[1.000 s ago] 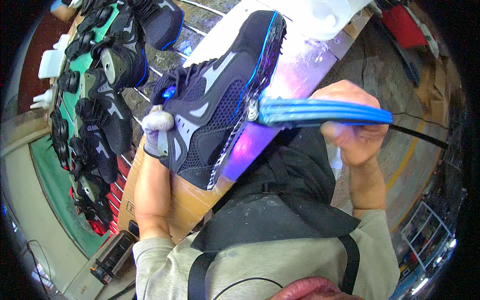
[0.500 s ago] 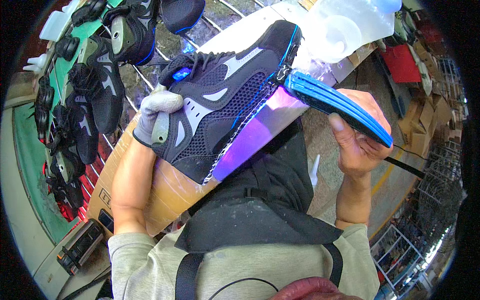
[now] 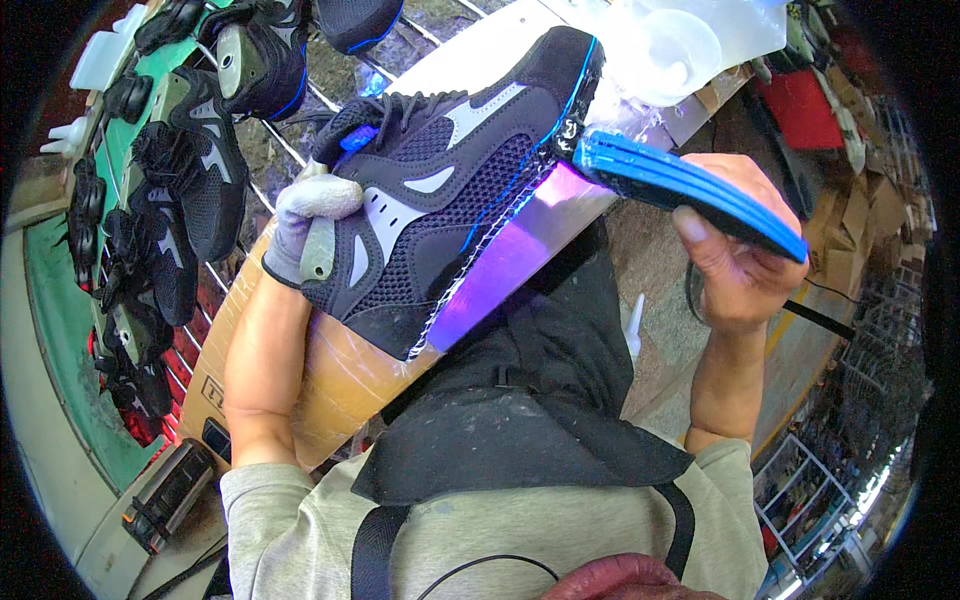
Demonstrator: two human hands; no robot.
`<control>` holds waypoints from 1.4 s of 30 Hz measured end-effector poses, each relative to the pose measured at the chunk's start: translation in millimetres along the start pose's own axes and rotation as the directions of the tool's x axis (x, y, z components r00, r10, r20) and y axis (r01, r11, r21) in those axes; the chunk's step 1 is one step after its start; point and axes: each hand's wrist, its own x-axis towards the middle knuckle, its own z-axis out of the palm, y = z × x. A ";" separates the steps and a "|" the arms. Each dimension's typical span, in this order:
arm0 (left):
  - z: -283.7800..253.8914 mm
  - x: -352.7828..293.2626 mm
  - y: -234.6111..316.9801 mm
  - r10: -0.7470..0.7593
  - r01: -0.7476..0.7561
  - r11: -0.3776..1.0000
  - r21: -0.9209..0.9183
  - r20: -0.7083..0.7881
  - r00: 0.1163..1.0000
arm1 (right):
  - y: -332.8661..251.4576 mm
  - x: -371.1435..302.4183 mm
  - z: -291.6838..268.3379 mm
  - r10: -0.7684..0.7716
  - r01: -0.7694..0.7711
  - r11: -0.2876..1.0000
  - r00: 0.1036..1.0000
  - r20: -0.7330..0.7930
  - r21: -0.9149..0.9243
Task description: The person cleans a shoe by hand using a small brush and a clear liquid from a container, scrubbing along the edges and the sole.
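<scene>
My left hand, in a pale glove, is closed round the heel end of a black and grey sneaker. A grey-green last with a hole shows at the sneaker's opening. The sneaker lies on its side, toe to the upper right, its lower edge lined with white stitching and a blue line. My bare right hand grips the outer end of a blue ridged shoe sole with a black face. The sole's inner end meets the sneaker near the forefoot, the rest standing away from it. Whitish strands show at that joint.
More black sneakers crowd a wire rack at the left. A cardboard-coloured board lies beneath the sneaker, purple light falling across it. Beyond the toe stands a translucent tub. Cardboard boxes are stacked at the right.
My right hand has moved right with the sole's outer end, which stands farther from the sneaker's heel. The sneaker has shifted slightly up and left. My left hand keeps its grip.
</scene>
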 end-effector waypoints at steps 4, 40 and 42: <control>-3.1 0.9 -1.1 -0.004 0.004 1.000 -0.010 0.002 1.000 | -18.1 2.8 10.0 -0.088 0.097 0.985 0.994 0.067 -0.146; 13.7 -5.7 1.8 -0.021 0.146 0.892 -0.428 0.282 0.959 | -10.6 -37.2 37.2 -0.002 0.004 1.000 0.987 0.161 -0.009; 26.9 -7.0 1.9 -0.038 0.107 0.929 -0.354 0.197 0.980 | -15.5 -44.7 58.5 0.047 0.002 0.928 0.991 0.123 -0.374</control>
